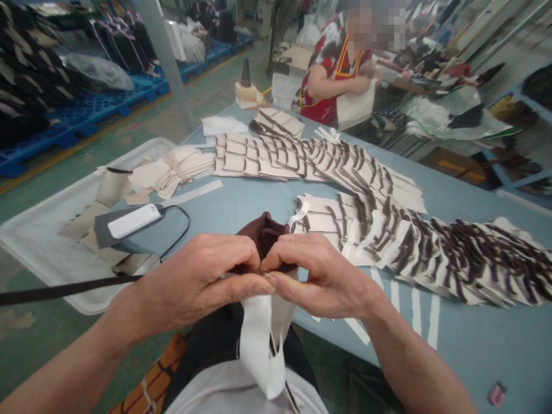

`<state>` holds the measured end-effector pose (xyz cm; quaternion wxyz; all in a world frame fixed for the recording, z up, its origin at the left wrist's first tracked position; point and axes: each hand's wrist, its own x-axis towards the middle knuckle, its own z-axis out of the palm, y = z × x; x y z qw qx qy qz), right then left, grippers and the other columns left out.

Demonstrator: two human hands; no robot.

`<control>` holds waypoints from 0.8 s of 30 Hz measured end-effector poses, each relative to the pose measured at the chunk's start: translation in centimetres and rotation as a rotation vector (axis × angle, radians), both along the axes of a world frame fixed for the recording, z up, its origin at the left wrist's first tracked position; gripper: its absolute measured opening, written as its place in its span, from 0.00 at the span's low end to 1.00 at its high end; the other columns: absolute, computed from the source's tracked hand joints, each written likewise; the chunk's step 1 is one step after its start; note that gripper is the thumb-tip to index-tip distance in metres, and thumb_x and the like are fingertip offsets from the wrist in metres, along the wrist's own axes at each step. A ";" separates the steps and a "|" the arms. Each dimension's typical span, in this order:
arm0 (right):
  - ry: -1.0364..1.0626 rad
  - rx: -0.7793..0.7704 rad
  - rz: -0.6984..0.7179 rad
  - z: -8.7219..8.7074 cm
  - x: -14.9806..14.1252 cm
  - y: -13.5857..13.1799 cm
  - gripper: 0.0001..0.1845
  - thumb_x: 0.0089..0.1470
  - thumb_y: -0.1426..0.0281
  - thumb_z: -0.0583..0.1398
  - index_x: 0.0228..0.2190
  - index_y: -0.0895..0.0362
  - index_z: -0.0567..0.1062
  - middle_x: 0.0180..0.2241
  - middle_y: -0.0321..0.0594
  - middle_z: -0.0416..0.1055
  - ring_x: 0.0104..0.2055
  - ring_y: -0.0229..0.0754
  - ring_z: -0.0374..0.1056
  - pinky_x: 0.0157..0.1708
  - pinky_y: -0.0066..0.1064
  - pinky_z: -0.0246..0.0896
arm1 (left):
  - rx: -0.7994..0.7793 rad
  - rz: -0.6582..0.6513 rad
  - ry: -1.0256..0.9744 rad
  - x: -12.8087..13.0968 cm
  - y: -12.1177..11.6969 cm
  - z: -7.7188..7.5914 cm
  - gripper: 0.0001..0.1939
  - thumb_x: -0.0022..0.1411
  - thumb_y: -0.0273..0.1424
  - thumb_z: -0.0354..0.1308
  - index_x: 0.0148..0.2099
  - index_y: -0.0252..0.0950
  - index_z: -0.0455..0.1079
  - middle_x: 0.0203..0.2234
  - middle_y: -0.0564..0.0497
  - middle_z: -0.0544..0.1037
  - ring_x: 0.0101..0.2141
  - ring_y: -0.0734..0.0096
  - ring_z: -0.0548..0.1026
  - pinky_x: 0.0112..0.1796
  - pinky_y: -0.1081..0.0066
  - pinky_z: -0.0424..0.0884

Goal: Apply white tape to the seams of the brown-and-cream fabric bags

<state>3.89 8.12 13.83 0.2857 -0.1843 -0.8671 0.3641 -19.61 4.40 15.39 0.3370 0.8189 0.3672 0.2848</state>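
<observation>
My left hand (202, 279) and my right hand (321, 276) meet fingertip to fingertip at the near edge of the blue table (474, 339). Both pinch a small dark brown fabric piece (263, 233) that bunches up just above the fingers. A white strap (259, 339) hangs down from the pinch in a loop over my lap. Both hands are closed on this piece. Just past my right hand begins a row of overlapping cream pieces with dark brown trim (431, 247).
A second fanned row of cream pieces (310, 158) runs across the table's middle. Loose white strips (414, 313) lie to the right. A white tray (43, 241) with scraps and a white device with a black cable (133, 220) sits left. Another person in red (332, 75) works at the far end.
</observation>
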 end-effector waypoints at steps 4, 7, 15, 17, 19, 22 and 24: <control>-0.019 0.028 0.002 -0.4 0.0 0.1 0.09 0.70 0.70 0.61 0.34 0.55 0.76 0.30 0.36 0.78 0.31 0.38 0.70 0.34 0.30 0.60 | -0.079 0.002 0.006 0.0 0.6 0.0 0.22 0.75 0.39 0.63 0.28 0.38 0.65 0.19 0.62 0.64 0.20 0.78 0.59 0.23 0.75 0.53; -0.034 0.072 -0.016 -0.3 0.0 -0.2 0.09 0.71 0.71 0.61 0.35 0.55 0.76 0.30 0.38 0.78 0.32 0.39 0.71 0.34 0.31 0.60 | -0.133 -0.029 -0.042 -0.1 0.8 -0.9 0.23 0.76 0.38 0.62 0.27 0.38 0.63 0.19 0.63 0.60 0.20 0.79 0.56 0.22 0.75 0.51; -0.138 -0.004 0.076 0.2 0.0 0.0 0.11 0.75 0.72 0.57 0.41 0.56 0.79 0.31 0.39 0.78 0.32 0.39 0.72 0.35 0.32 0.60 | 0.081 -0.005 0.032 -0.7 -0.5 -2.1 0.23 0.82 0.39 0.54 0.30 0.39 0.68 0.20 0.58 0.70 0.21 0.75 0.64 0.26 0.72 0.58; -0.143 -0.014 0.102 0.2 -0.1 0.3 0.12 0.75 0.71 0.56 0.41 0.57 0.79 0.31 0.38 0.78 0.32 0.39 0.72 0.34 0.32 0.60 | 0.182 0.012 0.083 -0.9 -0.8 -2.1 0.22 0.83 0.38 0.53 0.32 0.39 0.68 0.20 0.58 0.70 0.21 0.74 0.66 0.26 0.71 0.59; -0.170 -0.011 0.113 0.2 -0.2 0.6 0.12 0.75 0.70 0.56 0.42 0.57 0.80 0.31 0.38 0.78 0.32 0.40 0.71 0.34 0.32 0.59 | 0.268 0.011 0.113 -1.1 -0.8 -2.2 0.22 0.84 0.38 0.51 0.33 0.40 0.68 0.20 0.57 0.70 0.21 0.73 0.66 0.25 0.71 0.59; -0.222 0.011 0.118 0.2 -0.5 1.0 0.13 0.75 0.71 0.55 0.44 0.58 0.80 0.31 0.39 0.78 0.32 0.40 0.71 0.33 0.33 0.57 | 0.358 0.025 0.153 -1.3 -0.6 -2.6 0.23 0.84 0.36 0.49 0.32 0.40 0.65 0.20 0.57 0.69 0.20 0.72 0.65 0.25 0.69 0.58; -0.233 0.024 0.126 0.2 -0.6 1.2 0.13 0.76 0.71 0.55 0.44 0.59 0.80 0.31 0.39 0.78 0.32 0.40 0.71 0.33 0.33 0.57 | 0.372 0.033 0.158 -1.3 -0.5 -2.9 0.21 0.83 0.33 0.49 0.31 0.41 0.62 0.20 0.58 0.68 0.20 0.72 0.65 0.25 0.68 0.58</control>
